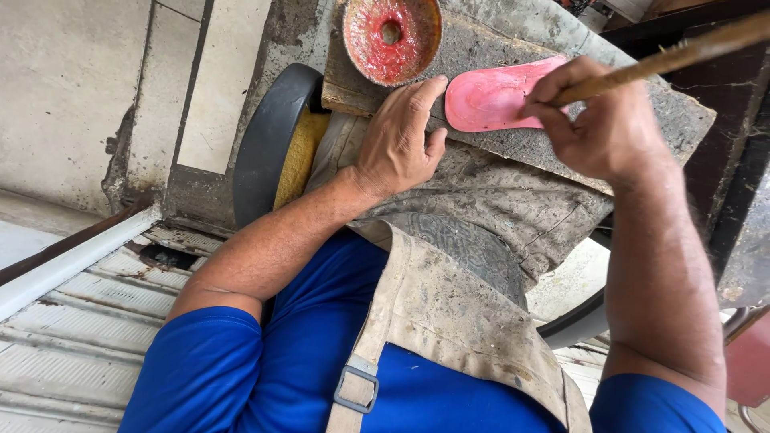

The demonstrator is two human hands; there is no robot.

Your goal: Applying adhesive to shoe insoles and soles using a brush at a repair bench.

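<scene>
I am pressing my left hand [399, 136] flat on the worn grey board [513, 140] lying across my lap, its grip spread apart and closed on nothing, the fingertips resting just beside the heel end of the pink sole-shaped rubber piece [489, 100]. My right hand [597, 120] is curling its grip tight around the thin wooden handle of a brush [682, 52], whose working end is hidden behind my fingers where it is meeting the sole.

The pink sole is lying flat on the board, between my two hands, its toe end tucked under my right hand. I am judging it light, thin and bendy, and its surface looks wet and likely slippery, so it would be best held by its bare edges or pinned down at the heel. A round shallow bowl smeared with red paste [391, 36] is sitting on the board just above my left hand. A stained canvas apron [449, 313] is covering my lap.
</scene>
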